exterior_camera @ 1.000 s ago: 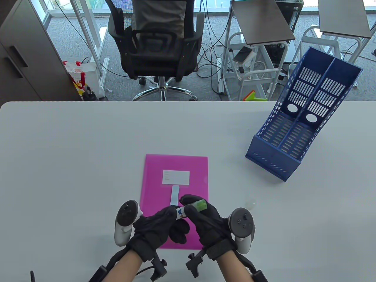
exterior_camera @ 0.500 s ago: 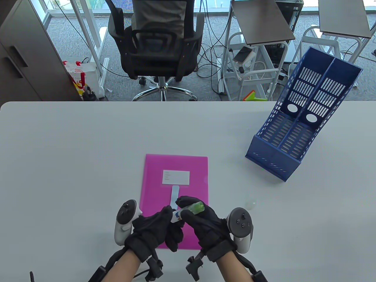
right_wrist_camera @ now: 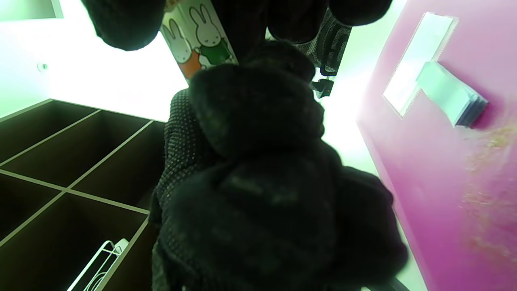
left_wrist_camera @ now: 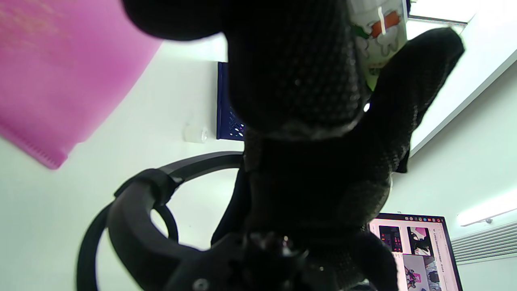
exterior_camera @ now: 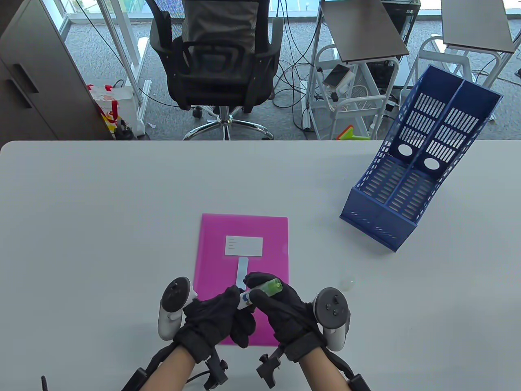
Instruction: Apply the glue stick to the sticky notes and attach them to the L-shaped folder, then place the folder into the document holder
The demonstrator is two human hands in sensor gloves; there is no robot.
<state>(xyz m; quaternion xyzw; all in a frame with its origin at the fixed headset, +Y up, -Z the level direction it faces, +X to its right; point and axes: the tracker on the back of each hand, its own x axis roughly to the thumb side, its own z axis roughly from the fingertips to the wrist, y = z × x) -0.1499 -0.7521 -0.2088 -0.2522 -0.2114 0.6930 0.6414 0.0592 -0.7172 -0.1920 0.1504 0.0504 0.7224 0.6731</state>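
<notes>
A pink L-shaped folder [exterior_camera: 244, 236] lies flat at the table's near middle, with a white label [exterior_camera: 243, 245] on it. A pale blue strip of sticky notes [exterior_camera: 242, 269] lies on the folder just below the label. Both gloved hands hold a glue stick [exterior_camera: 266, 289] over the folder's near end. My left hand [exterior_camera: 237, 298] pinches its white printed base. My right hand [exterior_camera: 257, 286] grips its body, and the green end pokes out to the right. The rabbit-printed tube [right_wrist_camera: 198, 40] shows between the fingers in the right wrist view.
A blue two-slot document holder [exterior_camera: 411, 183] leans back at the right of the table. A small clear cap [exterior_camera: 347, 282] lies on the table right of the folder. A black office chair [exterior_camera: 220, 61] stands beyond the far edge.
Both hands have drawn slightly back and left with the glue stick, whose green end now points a little more upward. Folder and notes have not moved.
</notes>
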